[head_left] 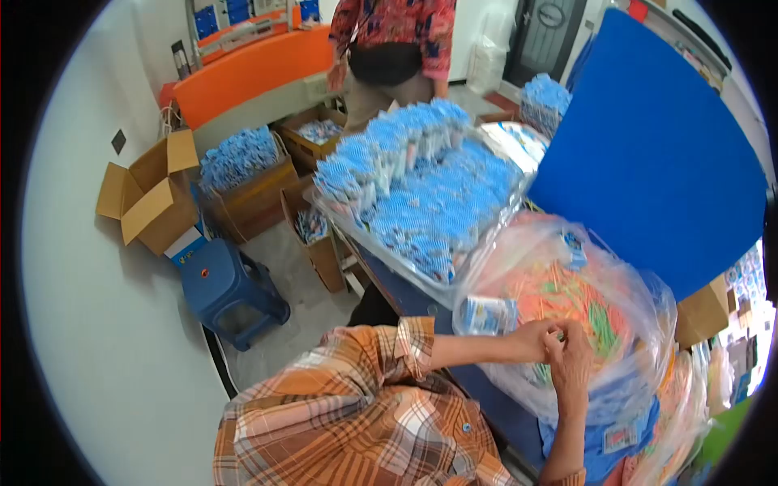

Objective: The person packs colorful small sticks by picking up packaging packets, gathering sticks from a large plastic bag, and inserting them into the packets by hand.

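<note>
My left hand and my right hand meet over a large clear plastic bag. Fingers of both hands are pinched together, and a small greenish bit shows between them, too small to name. Beneath them, the bag holds a heap of thin orange, pink and green strips. A blue-and-white packet lies on the bag's left side, close to my left wrist. Another small blue packet rests toward the bag's far side.
Left of the bag, a clear tray is filled with blue-and-white packets. A blue panel stands at right. Cardboard boxes and a blue stool are on the floor at left. Another person stands beyond the table.
</note>
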A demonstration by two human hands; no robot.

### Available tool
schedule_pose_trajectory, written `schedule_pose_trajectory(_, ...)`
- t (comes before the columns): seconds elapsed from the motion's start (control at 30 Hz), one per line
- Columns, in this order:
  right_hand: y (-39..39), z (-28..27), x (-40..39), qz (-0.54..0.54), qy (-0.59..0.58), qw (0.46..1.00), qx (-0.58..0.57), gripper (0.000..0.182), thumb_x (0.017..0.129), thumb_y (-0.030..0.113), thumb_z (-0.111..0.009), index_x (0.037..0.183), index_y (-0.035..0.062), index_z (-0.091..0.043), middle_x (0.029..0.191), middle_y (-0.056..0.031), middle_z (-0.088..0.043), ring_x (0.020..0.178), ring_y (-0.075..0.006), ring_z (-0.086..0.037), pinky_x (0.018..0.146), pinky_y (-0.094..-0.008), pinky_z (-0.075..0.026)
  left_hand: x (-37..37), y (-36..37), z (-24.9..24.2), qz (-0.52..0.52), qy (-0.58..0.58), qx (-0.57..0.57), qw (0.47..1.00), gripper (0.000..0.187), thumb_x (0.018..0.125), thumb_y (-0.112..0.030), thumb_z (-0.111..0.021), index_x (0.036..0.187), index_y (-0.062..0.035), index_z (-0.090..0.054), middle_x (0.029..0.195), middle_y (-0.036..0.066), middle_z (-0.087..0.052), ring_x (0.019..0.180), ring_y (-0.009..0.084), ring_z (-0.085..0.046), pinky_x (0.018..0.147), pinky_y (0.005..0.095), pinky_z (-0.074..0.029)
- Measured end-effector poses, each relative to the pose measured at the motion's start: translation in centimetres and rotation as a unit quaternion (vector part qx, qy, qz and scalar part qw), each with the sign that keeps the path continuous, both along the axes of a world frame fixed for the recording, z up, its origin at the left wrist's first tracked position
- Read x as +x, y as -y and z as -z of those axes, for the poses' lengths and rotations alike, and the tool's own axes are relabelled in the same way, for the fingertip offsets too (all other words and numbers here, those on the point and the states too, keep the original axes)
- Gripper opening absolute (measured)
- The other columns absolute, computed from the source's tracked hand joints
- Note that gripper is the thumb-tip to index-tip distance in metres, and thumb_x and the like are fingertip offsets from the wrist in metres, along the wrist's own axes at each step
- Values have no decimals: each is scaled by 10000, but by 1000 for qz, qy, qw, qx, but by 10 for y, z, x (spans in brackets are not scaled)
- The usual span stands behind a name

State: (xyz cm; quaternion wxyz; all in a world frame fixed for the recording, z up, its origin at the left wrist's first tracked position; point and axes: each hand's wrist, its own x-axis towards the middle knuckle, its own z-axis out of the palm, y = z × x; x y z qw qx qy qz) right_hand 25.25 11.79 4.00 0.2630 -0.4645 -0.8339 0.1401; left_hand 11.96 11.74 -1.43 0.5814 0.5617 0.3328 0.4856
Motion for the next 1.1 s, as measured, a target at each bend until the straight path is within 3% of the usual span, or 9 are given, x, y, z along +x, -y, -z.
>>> schedule_pose_trajectory(0.07,4,18,4,33,38,996,76,293,836,269,-630,944,0,-589,795,-195,-611,729,-360,-591,676,-436,-460,25,-9,39,3,21,182,983,498,732,-99,-707,1187,-13,-522,1033,53,-595,984,142,-550,794,307,-468)
schedule_pose_trajectory(0.27,11,53,15,45,-172,984,18,206,845,155,-666,760,-12,-582,635,-127,-552,598,-174,-575,558,-338,-446,12,17,10,63,-131,81,986,426,671,-136,-763,1030,-8,-573,989,123,-608,920,251,-600,764,364,-473)
schedule_pose_trajectory(0.37,8,57,27,98,-275,956,-15,211,833,130,-683,722,1,-559,596,-103,-520,543,-100,-536,490,-309,-419,-2,34,15,-70,-270,146,949,445,628,-149,-788,998,-20,-579,952,115,-597,910,300,-589,777,387,-460)
schedule_pose_trajectory(0.47,-8,98,52,62,-41,988,136,216,828,159,-688,715,39,-549,606,-93,-555,502,-200,-565,465,-337,-433,-49,4,37,-192,-469,400,764,429,640,-232,-789,945,-25,-570,974,140,-573,921,312,-535,782,436,-424)
schedule_pose_trajectory(0.53,-9,112,52,34,26,980,197,263,825,172,-681,671,61,-499,582,-122,-541,519,-304,-560,473,-395,-427,-69,-4,33,-224,-568,345,712,423,636,-267,-796,947,-66,-591,951,112,-577,913,304,-521,806,444,-388)
schedule_pose_trajectory(0.77,-8,112,53,50,10,988,148,273,812,196,-699,659,54,-523,616,-102,-571,506,-249,-571,482,-353,-428,-82,-11,39,-188,-561,210,778,385,644,-233,-790,964,-83,-635,886,77,-642,909,293,-582,820,429,-394)
schedule_pose_trajectory(0.87,-5,91,47,57,-130,990,-18,285,804,201,-721,653,42,-539,619,-59,-563,501,-181,-556,495,-312,-415,-89,-16,42,-201,-482,236,820,286,711,-175,-762,956,-81,-648,876,71,-659,893,234,-608,829,395,-400)
schedule_pose_trajectory(0.93,-1,67,34,12,-251,947,-200,287,795,192,-735,661,30,-539,611,-25,-540,519,-141,-534,519,-306,-406,-84,-11,27,-127,-337,122,925,245,755,-144,-735,968,-56,-651,878,47,-660,853,174,-610,780,347,-440)
schedule_pose_trajectory(1.1,-11,58,10,-110,-237,938,-229,265,797,180,-739,682,18,-563,608,11,-519,594,-57,-444,533,-267,-370,-75,0,7,17,-142,0,990,190,854,-94,-675,1022,-14,-634,886,-33,-629,786,17,-548,676,197,-452)
